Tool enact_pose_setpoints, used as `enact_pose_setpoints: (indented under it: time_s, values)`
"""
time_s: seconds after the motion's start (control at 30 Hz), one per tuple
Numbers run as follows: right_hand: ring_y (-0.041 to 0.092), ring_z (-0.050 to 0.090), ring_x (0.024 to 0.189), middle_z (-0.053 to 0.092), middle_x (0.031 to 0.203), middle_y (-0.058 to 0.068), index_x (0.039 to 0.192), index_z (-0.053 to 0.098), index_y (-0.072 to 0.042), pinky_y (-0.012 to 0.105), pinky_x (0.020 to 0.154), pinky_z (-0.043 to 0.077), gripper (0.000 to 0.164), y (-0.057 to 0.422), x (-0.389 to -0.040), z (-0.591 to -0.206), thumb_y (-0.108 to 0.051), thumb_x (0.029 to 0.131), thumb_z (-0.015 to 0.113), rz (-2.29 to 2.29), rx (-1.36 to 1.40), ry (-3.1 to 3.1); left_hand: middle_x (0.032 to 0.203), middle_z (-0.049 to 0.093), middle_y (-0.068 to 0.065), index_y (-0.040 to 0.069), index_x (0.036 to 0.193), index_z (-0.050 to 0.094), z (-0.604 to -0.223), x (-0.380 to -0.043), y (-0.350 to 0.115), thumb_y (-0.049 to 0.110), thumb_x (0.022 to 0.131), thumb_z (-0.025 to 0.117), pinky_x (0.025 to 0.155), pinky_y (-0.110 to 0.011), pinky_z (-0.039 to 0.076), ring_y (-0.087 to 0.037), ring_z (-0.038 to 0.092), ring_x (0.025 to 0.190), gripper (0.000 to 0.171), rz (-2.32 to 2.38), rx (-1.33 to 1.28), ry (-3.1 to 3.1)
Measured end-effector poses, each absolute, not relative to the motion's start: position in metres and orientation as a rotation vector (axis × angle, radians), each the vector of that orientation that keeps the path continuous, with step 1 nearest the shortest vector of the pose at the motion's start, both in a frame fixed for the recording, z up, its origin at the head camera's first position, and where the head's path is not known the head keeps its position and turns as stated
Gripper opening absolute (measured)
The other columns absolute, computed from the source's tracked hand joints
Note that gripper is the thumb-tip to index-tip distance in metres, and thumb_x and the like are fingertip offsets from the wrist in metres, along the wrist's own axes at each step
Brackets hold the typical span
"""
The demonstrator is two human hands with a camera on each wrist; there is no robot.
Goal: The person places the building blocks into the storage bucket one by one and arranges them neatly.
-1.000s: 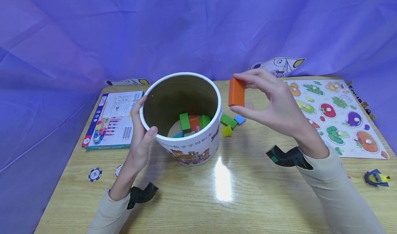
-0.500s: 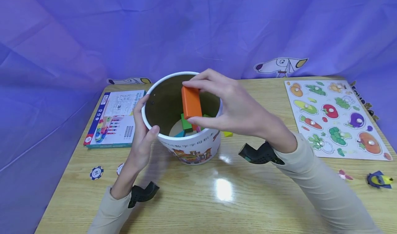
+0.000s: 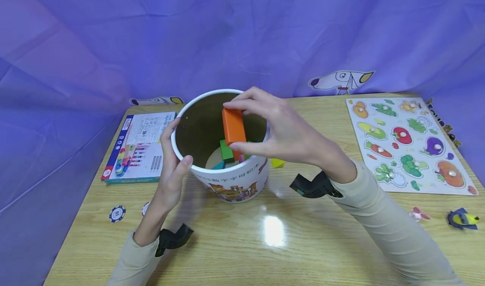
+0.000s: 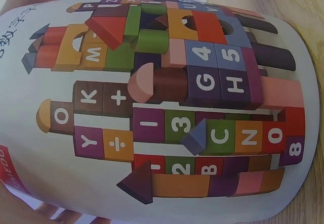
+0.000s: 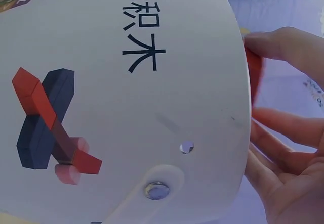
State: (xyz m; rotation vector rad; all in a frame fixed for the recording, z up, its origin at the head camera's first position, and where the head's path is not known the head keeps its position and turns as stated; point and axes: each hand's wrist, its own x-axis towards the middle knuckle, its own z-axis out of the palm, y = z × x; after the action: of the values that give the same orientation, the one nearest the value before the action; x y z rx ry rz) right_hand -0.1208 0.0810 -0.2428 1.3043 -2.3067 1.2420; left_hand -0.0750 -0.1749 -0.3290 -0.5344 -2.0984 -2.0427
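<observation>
Frame centre: right hand (image 3: 276, 126) pinches orange block (image 3: 234, 127) between thumb and fingers, at mouth of white bucket (image 3: 231, 177). Block left of palm, long axis running up frame, top leaning slightly left. Left hand (image 3: 169, 180), farther from block, grips left rim.

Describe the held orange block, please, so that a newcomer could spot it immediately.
Find the white bucket on the table. At its opening, the right hand pinches an orange block. Unlike the blocks lying inside, this one is held up.
</observation>
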Motion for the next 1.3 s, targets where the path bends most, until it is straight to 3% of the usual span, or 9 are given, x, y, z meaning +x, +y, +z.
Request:
enact_pose_setpoints:
  time_s: [0.43,0.57,0.73,0.87,1.0,1.17,1.3]
  values:
    - [0.011,0.061,0.109,0.063,0.124,0.001,0.126,0.064,-0.007,0.028,0.098,0.05,0.05,0.097,-0.122,-0.243,-0.012,0.079,0.08,1.364,1.29,-2.309,0.157,0.019,-0.004,0.026,0.153,0.014,-0.33,-0.076,-0.175,0.03,0.091,0.053,0.112,-0.067,0.027,-0.034,0.024,0.143,0.073,-2.035,-0.546,-2.097]
    - [0.013,0.06,0.11,0.063,0.121,0.005,0.123,0.065,-0.004,0.031,0.099,0.05,0.046,0.114,-0.129,-0.245,-0.001,0.079,0.077,1.46,1.263,-2.237,0.158,0.019,-0.004,0.025,0.153,0.014,-0.33,-0.076,-0.175,0.03,0.091,0.053,0.112,-0.064,0.028,-0.034,0.024,0.143,0.074,-2.04,-0.549,-2.093]
    - [0.019,0.058,0.115,0.06,0.121,0.014,0.122,0.063,0.002,0.03,0.103,0.047,0.045,0.144,-0.149,-0.262,0.012,0.079,0.071,1.642,1.152,-2.19,0.158,0.019,-0.004,0.025,0.153,0.014,-0.331,-0.075,-0.176,0.029,0.091,0.053,0.112,-0.064,0.029,-0.034,0.024,0.142,0.074,-2.039,-0.545,-2.091]
    - [0.02,0.055,0.116,0.058,0.124,0.012,0.126,0.062,-0.001,0.027,0.103,0.046,0.044,0.172,-0.168,-0.292,0.006,0.083,0.069,1.676,0.995,-2.301,0.157,0.019,-0.005,0.026,0.153,0.014,-0.331,-0.075,-0.175,0.03,0.091,0.053,0.112,-0.066,0.028,-0.033,0.024,0.142,0.073,-2.036,-0.539,-2.096]
    - [0.026,0.054,0.118,0.056,0.128,0.011,0.131,0.06,-0.006,0.036,0.105,0.045,0.047,0.193,-0.184,-0.331,-0.005,0.085,0.072,1.531,0.795,-2.577,0.157,0.019,-0.005,0.025,0.153,0.014,-0.33,-0.075,-0.175,0.031,0.091,0.054,0.112,-0.066,0.028,-0.033,0.024,0.142,0.074,-2.039,-0.539,-2.09]
    - [0.043,0.047,0.126,0.045,0.14,0.02,0.139,0.05,-0.003,0.055,0.108,0.039,0.061,0.207,-0.192,-0.369,-0.011,0.083,0.075,1.274,0.536,-2.97,0.157,0.019,-0.005,0.025,0.153,0.014,-0.329,-0.075,-0.174,0.032,0.091,0.054,0.112,-0.066,0.027,-0.033,0.024,0.143,0.074,-2.038,-0.549,-2.085]
    - [0.045,0.043,0.129,0.041,0.142,0.023,0.14,0.047,0.0,0.058,0.109,0.037,0.067,0.211,-0.196,-0.389,-0.011,0.08,0.077,1.216,0.47,-3.085,0.157,0.019,-0.005,0.024,0.153,0.013,-0.329,-0.076,-0.173,0.032,0.091,0.054,0.112,-0.067,0.026,-0.033,0.023,0.143,0.074,-2.032,-0.552,-2.083]
